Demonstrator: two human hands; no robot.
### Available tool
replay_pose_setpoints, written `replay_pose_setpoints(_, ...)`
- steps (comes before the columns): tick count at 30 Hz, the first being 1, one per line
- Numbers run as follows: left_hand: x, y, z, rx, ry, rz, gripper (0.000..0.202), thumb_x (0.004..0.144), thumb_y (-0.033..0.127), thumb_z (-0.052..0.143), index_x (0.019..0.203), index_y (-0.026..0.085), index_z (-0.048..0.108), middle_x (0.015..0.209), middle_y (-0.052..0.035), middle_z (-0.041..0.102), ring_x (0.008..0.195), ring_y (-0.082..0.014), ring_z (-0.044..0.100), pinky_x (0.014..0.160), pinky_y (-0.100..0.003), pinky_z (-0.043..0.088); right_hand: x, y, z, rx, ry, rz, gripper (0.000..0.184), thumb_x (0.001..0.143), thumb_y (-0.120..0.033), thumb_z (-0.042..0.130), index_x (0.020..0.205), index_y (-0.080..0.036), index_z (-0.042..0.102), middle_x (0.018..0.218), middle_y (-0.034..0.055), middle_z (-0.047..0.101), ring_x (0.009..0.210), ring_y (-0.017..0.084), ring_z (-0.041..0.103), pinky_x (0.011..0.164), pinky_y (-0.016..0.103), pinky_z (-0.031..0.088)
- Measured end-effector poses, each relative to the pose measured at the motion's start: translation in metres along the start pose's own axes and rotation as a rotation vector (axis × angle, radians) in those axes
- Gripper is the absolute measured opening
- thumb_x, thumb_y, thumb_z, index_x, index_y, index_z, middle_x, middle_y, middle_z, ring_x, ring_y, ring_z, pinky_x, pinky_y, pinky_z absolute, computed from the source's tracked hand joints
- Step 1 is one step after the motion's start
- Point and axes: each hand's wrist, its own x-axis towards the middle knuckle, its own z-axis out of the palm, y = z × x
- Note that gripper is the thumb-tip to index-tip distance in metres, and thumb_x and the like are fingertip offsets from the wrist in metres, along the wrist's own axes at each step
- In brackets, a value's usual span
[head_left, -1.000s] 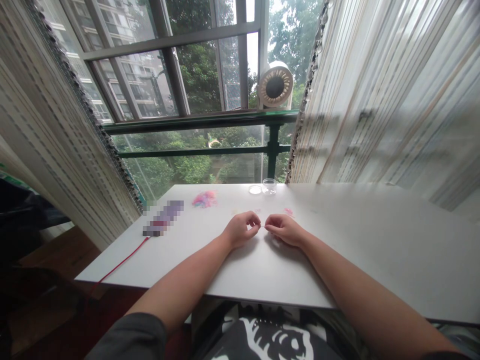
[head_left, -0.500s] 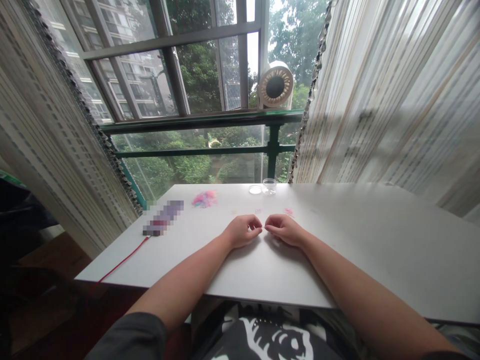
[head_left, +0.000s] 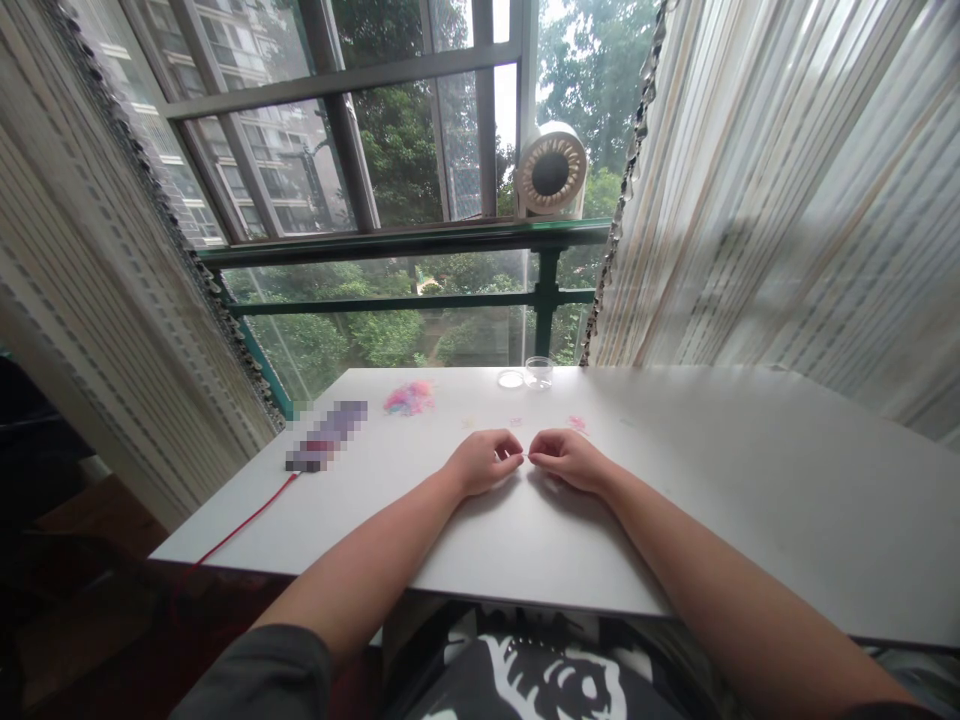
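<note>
Low over the white table, my left hand (head_left: 486, 462) and my right hand (head_left: 564, 457) face each other, fingertips almost meeting. Both are closed in a pinch. A tiny pale thing bridges the gap between them, too small to name. Just beyond the hands lie small groups of bits: a faint yellowish one (head_left: 469, 422), a pale purple one (head_left: 515, 422) and a pink one (head_left: 577, 424). Farther left is a loose pile of pink, purple and blue small pieces (head_left: 409, 398).
A clear round container (head_left: 539, 373) stands at the table's (head_left: 750, 490) far edge, beside its clear lid (head_left: 511, 380). At left lies a blurred-out device (head_left: 327, 437) with a red cable (head_left: 247, 519). A round white fan (head_left: 553, 172) sits by the window, between striped curtains (head_left: 750, 180).
The hands stay in nearly the same place, still pinched. The fingertips have shifted very slightly, and the pale thing between them shows a little more.
</note>
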Motion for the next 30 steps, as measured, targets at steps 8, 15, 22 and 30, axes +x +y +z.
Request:
replay_pose_setpoints(8,-0.0002,-0.0002,0.0006,0.011,0.003,0.006,0.016,0.073,0.029,0.053,0.078,0.017,0.062,0.073,-0.0008,0.064,0.063,-0.0104,0.054,0.061,-0.022,0.042,-0.0001,-0.0016,0.0009,0.008,0.011,0.002,0.017,0.068,-0.03,0.056,0.071,-0.014,0.058,0.055,-0.0026,0.048,0.047,0.007,0.041,0.045,0.02,0.031)
replay_pose_setpoints(15,-0.0012,-0.001,0.0008,0.009,-0.009,0.014,0.017,0.073,0.03,0.052,0.078,0.018,0.062,0.072,-0.0003,0.063,0.062,-0.0101,0.053,0.061,-0.022,0.042,-0.0002,-0.0022,0.0018,0.001,0.028,0.01,0.017,0.067,-0.031,0.056,0.072,-0.014,0.057,0.057,-0.0027,0.05,0.047,0.007,0.041,0.045,0.02,0.032)
replay_pose_setpoints(22,-0.0017,0.0022,-0.0008,-0.003,-0.025,-0.003,0.017,0.072,0.03,0.052,0.077,0.017,0.063,0.072,-0.0008,0.063,0.062,-0.0105,0.053,0.061,-0.022,0.042,-0.0002,-0.001,0.0015,0.0,0.029,0.002,0.015,0.068,-0.029,0.055,0.073,-0.014,0.056,0.058,-0.0024,0.049,0.048,0.007,0.042,0.045,0.019,0.033)
replay_pose_setpoints(30,-0.0017,0.0031,-0.0014,-0.016,-0.011,-0.01,0.017,0.072,0.029,0.052,0.078,0.017,0.063,0.073,-0.0013,0.064,0.063,-0.0108,0.053,0.061,-0.023,0.043,-0.0014,-0.004,0.0019,0.002,0.026,-0.009,0.015,0.069,-0.029,0.054,0.072,-0.015,0.057,0.051,-0.0038,0.047,0.045,0.007,0.041,0.044,0.02,0.031)
